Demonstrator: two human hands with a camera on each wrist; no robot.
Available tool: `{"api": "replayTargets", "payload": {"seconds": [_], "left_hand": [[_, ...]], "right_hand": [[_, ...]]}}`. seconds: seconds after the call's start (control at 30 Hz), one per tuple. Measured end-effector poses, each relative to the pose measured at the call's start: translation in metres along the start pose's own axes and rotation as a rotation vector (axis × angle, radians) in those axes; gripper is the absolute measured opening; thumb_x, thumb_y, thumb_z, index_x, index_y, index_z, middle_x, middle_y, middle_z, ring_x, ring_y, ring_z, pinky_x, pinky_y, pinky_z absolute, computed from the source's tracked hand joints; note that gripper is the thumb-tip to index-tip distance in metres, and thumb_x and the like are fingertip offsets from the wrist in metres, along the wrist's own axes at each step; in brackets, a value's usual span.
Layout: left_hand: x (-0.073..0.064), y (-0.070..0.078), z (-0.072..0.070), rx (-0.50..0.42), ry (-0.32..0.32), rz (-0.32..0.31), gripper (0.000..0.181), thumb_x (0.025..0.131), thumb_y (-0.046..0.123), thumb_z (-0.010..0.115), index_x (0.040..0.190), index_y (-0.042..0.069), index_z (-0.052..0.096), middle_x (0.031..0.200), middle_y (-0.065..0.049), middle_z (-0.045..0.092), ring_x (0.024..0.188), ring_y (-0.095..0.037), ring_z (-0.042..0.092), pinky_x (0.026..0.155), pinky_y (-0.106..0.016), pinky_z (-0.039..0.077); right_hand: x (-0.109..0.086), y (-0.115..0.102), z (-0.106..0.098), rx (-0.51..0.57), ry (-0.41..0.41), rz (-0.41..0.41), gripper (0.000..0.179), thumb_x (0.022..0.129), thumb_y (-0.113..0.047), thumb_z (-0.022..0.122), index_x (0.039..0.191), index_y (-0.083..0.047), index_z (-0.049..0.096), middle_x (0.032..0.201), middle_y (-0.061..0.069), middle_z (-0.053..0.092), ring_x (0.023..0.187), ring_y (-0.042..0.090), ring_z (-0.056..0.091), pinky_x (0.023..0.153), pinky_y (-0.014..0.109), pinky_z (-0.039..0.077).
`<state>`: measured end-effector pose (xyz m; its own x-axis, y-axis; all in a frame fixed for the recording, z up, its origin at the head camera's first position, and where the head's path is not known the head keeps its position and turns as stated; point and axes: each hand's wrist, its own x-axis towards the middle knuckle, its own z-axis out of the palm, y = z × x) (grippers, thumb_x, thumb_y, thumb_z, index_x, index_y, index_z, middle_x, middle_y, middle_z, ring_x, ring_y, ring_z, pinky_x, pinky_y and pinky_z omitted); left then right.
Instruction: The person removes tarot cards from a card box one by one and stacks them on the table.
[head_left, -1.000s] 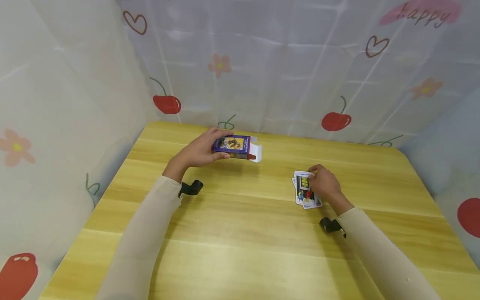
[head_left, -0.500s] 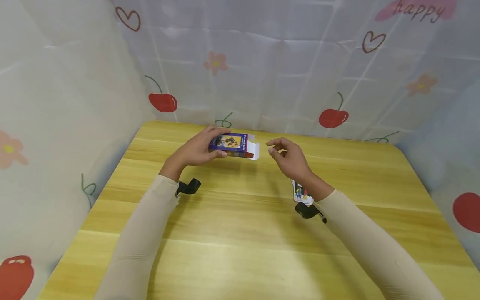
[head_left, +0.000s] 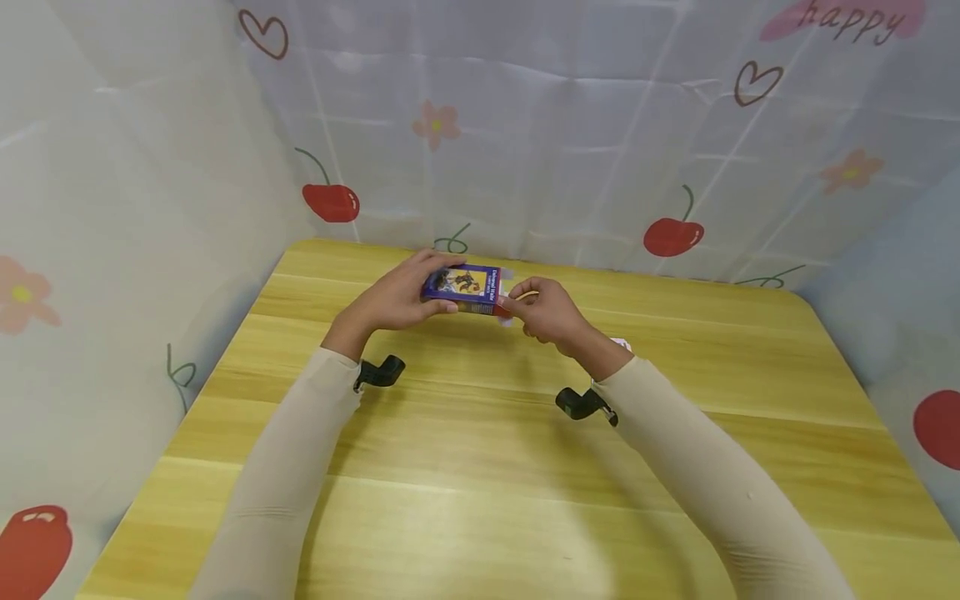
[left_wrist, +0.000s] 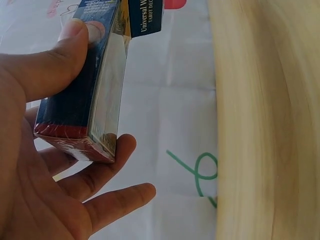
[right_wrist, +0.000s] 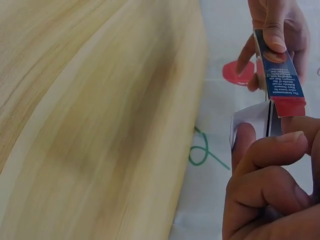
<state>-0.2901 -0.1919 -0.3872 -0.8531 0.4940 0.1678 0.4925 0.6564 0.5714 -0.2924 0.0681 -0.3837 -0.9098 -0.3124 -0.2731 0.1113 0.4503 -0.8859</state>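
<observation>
My left hand [head_left: 397, 293] grips a blue tarot card box [head_left: 461, 283] above the back of the table, with the thumb along its near side. The box's right end is open. A white flap [right_wrist: 252, 120] and a red flap [right_wrist: 290, 106] stand out there in the right wrist view. The curled fingers and thumb of my right hand [head_left: 546, 312] are at this open end, one finger against the white flap's inner side. Whether they pinch anything inside is hidden. Loose cards [head_left: 622, 342] lie on the table, mostly covered by the right forearm.
The wooden table [head_left: 465, 467] ends at a pale curtain [head_left: 540, 158] printed with cherries, hearts and flowers, close behind the box. More curtain [head_left: 150, 167] hangs at the left. Black wrist mounts [head_left: 382, 371] project below both wrists.
My right hand has left the cards on the table and moved left to the box's open end. The left hand holds the box in nearly the same place.
</observation>
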Motion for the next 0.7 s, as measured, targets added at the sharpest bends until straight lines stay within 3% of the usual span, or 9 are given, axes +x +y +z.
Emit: {"api": "replayTargets", "payload": {"seconds": [0.13, 0.3, 0.47, 0.7], "left_hand": [[0.001, 0.000, 0.000, 0.001, -0.003, -0.009, 0.069, 0.091, 0.033, 0.071, 0.151, 0.022, 0.040, 0.143, -0.011, 0.043, 0.122, -0.027, 0.047, 0.104, -0.050, 0.042], [0.000, 0.000, 0.002, -0.008, -0.006, -0.005, 0.069, 0.090, 0.034, 0.072, 0.151, 0.023, 0.040, 0.143, -0.010, 0.043, 0.121, -0.026, 0.047, 0.102, -0.048, 0.044], [-0.001, 0.000, 0.002, 0.006, -0.004, -0.008, 0.069, 0.091, 0.034, 0.071, 0.151, 0.022, 0.040, 0.145, -0.011, 0.042, 0.123, -0.027, 0.046, 0.102, -0.050, 0.043], [0.000, -0.001, 0.001, 0.035, 0.004, -0.014, 0.070, 0.091, 0.035, 0.071, 0.151, 0.019, 0.039, 0.146, -0.012, 0.041, 0.127, -0.029, 0.046, 0.104, -0.052, 0.041]], "right_hand": [[0.004, 0.000, 0.002, -0.008, 0.020, 0.030, 0.031, 0.098, -0.031, 0.062, 0.112, -0.007, 0.049, 0.085, 0.007, 0.065, 0.048, 0.011, 0.033, 0.046, 0.026, 0.025], [0.004, 0.002, 0.003, 0.011, 0.047, 0.006, 0.027, 0.096, -0.025, 0.064, 0.110, -0.007, 0.049, 0.083, 0.006, 0.066, 0.048, 0.012, 0.035, 0.047, 0.027, 0.025], [-0.002, 0.005, -0.002, 0.049, 0.078, -0.036, 0.036, 0.094, -0.023, 0.068, 0.121, -0.007, 0.050, 0.075, 0.002, 0.066, 0.047, 0.012, 0.034, 0.048, 0.028, 0.027], [-0.010, 0.016, -0.020, 0.037, 0.165, -0.035, 0.046, 0.094, -0.025, 0.069, 0.134, -0.013, 0.051, 0.062, -0.005, 0.051, 0.048, 0.010, 0.030, 0.047, 0.027, 0.027]]}}
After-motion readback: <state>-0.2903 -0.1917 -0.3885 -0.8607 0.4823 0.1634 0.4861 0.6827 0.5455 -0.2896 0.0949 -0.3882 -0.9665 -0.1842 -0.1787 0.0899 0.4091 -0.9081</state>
